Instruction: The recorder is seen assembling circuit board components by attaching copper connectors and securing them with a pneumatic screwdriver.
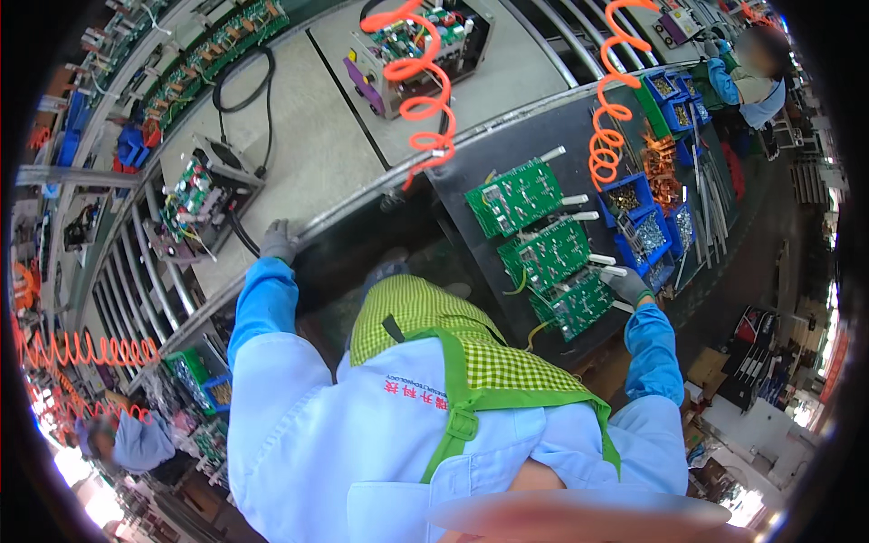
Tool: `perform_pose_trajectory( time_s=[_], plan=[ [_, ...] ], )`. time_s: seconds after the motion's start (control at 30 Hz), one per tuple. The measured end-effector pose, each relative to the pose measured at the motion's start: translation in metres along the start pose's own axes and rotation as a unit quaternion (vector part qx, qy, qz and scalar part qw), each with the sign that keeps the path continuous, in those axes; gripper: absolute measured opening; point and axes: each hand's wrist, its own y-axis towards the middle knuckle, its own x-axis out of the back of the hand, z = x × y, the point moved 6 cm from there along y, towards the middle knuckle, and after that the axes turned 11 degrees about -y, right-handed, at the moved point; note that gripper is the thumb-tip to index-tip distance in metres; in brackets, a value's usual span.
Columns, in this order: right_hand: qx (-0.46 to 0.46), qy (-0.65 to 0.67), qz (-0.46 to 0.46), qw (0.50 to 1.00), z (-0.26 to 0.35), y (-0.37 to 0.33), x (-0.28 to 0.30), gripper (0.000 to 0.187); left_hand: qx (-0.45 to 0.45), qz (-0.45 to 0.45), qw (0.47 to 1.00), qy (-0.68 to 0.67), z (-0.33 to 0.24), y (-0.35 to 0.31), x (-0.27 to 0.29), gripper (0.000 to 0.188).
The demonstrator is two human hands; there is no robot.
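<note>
My left hand (279, 242), in a grey glove, rests at the near edge of a pale board (303, 172), its fingers laid on the surface. Close to it a black cable (243, 233) runs to an open-framed electronic unit (204, 204) with exposed circuitry. Over to the right, my gloved right hand (628, 286) is closed on the right end of the nearest green circuit board (579, 306), by its white strips. Two more green circuit boards (548, 253) (518, 199) lie beyond it in a row on the dark tabletop (471, 172).
Blue bins (648, 233) of small metal parts stand right of the boards, beside copper-coloured pieces (661, 167). Orange coiled hoses (608, 136) hang overhead. Another opened unit (416, 63) sits on the far pale board. Co-workers are at far right and lower left.
</note>
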Motion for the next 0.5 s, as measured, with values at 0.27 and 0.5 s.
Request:
perform_pose_trajectory(
  time_s=[0.27,0.5],
  plan=[
    [-0.214,0.007,-0.269,0.939,-0.016,-0.1,0.052,0.034,-0.075,0.131,0.98,0.128,-0.001,0.052,0.032,0.101],
    [-0.311,-0.029,-0.281,0.908,-0.013,-0.158,-0.036,0.04,-0.139,0.111,0.982,0.061,-0.013,0.071,0.015,0.107]
  ],
)
